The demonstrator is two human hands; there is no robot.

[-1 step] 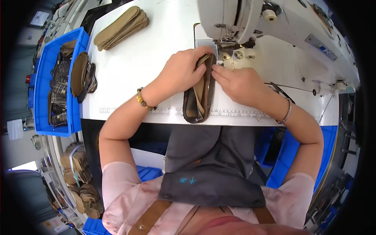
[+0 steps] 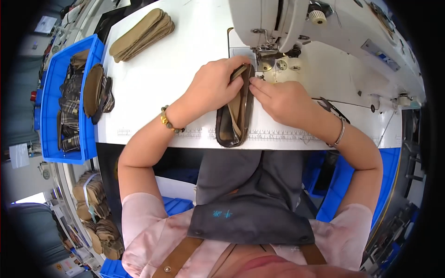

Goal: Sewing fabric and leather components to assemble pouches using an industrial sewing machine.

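Observation:
My left hand (image 2: 213,85) is closed on the upper left of a long oblong fabric piece (image 2: 227,129), brown plaid with tan layers inside and dark edging, lying lengthwise on the white sewing table (image 2: 157,92). My right hand (image 2: 280,99) grips the piece's upper right edge with bent fingertips. The piece's top end sits just below and left of the sewing machine's needle and presser foot (image 2: 261,54); part of it is hidden by my fingers.
The white machine head (image 2: 296,18) overhangs the back right. A stack of tan oblong pieces (image 2: 139,37) lies at back left. At the left are loose tan and plaid pieces (image 2: 95,90), a blue crate (image 2: 51,97) of fabric and tied bundles (image 2: 90,194). More blue bins (image 2: 380,185) stand under the table.

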